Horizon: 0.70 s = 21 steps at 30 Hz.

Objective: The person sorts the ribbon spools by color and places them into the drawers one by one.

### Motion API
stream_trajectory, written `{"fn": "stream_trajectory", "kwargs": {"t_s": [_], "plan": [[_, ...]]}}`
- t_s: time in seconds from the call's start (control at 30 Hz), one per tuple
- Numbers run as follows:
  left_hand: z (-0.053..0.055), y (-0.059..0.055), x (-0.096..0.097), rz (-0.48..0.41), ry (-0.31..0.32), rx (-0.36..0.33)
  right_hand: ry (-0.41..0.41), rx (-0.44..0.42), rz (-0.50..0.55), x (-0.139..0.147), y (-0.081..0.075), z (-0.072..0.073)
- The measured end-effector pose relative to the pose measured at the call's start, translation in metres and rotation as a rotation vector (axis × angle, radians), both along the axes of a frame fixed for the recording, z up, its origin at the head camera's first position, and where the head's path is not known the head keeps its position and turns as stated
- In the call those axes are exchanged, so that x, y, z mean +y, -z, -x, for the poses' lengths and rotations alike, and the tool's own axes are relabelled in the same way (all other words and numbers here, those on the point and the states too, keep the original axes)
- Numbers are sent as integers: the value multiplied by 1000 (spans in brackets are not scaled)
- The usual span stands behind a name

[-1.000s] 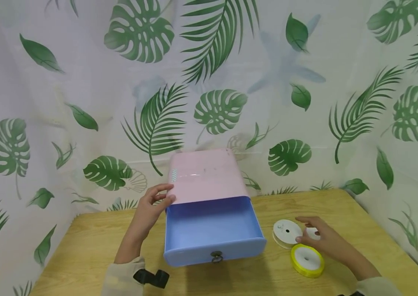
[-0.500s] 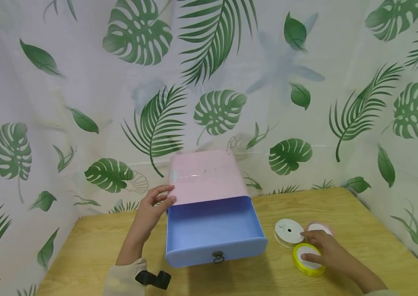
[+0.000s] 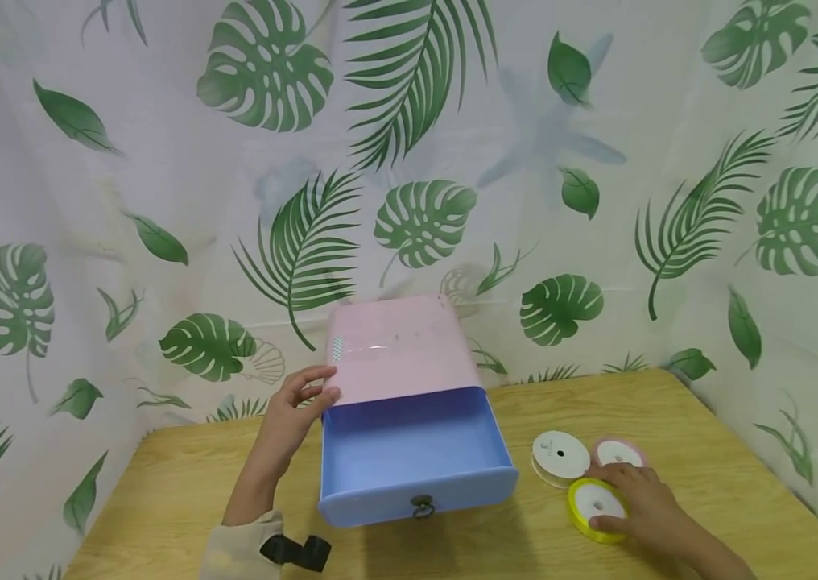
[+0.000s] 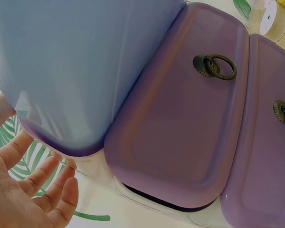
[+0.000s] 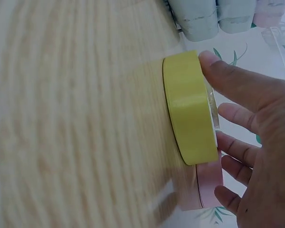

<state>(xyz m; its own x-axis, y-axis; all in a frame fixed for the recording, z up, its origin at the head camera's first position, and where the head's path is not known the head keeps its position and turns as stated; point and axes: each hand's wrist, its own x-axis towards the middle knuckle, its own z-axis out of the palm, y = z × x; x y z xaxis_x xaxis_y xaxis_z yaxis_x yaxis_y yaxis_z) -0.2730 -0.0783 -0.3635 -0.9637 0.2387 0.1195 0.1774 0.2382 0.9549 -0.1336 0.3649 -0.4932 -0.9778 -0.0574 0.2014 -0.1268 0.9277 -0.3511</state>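
Yellow spool (image 3: 586,509) lies flat on the wood-grain table (image 3: 543,536), below and slightly to the left of my right hand (image 3: 646,503). I judge this to be the governing relation: hand above, spool beneath. The spool is round, with no long axis; its centre hole faces upward. My right hand is the nearer; my left hand (image 3: 291,419) is well apart, on the opposite side of the blue drawer (image 3: 409,451).

Right hand setting: wide. Thumb and fingers are spread over the spool, and the thumb lies at its rim in the right wrist view. I cannot tell whether the fingertips press on it.

Just beyond the yellow spool are the white spool (image 3: 552,457), to the left, and the pink spool (image 3: 615,453), to the right and partly covered by my fingers. I cannot tell whether the spools touch 1 another. The blue drawer stands pulled out to the left of all 3, apart from them.

Left hand setting: fingers spread, not curled round anything. It touches the pink cabinet (image 3: 402,350) at the front of its left side. Behind the cabinet hangs the leaf-print backdrop (image 3: 416,48).

Count, near to far:
- Hands: 2.
- Spools: 3 (1 yellow, 1 white, 1 pink).
- Pulled-out drawers: 1.
- Closed purple drawers (image 4: 180,109), left wrist view: 2.
- Ring pulls (image 3: 422,507): 3, 1 per drawer.
- Cabinets: 1.
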Motion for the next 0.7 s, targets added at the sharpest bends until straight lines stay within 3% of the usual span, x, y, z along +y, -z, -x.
{"fn": "stream_trajectory", "kwargs": {"t_s": [0.17,0.7], "plan": [[0,1,-1,20,-13,-3,47,-63,-7,-4,-1,-3],[0,0,1,-1,-6,-9,58,-11,-7,-6,1,-7]]}}
